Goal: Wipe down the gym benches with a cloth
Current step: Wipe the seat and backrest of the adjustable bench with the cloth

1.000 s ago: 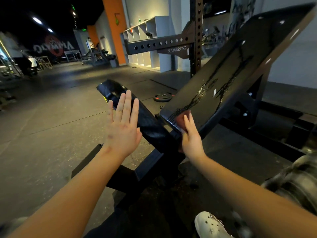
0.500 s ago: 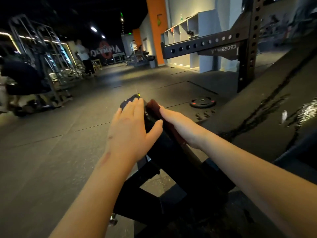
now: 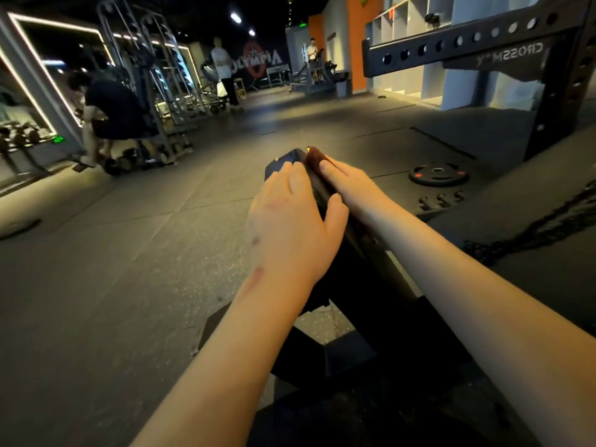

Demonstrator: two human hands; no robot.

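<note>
The rack (image 3: pixel 467 50) stands at the far right, and the streaked backrest (image 3: pixel 548 240) slopes up along the right side. The narrow seat (image 3: pixel 283 161) runs away from you in the middle. Your left hand (image 3: pixel 293 221) lies flat on the seat's left side, with the fingers straight and the thumb spread. Your right hand (image 3: pixel 351 188) presses with straight fingers on the cloth (image 3: pixel 314 156), which lies at the seat's far end, on its right edge. A plate (image 3: pixel 438 176) lies on the floor near it.
</note>
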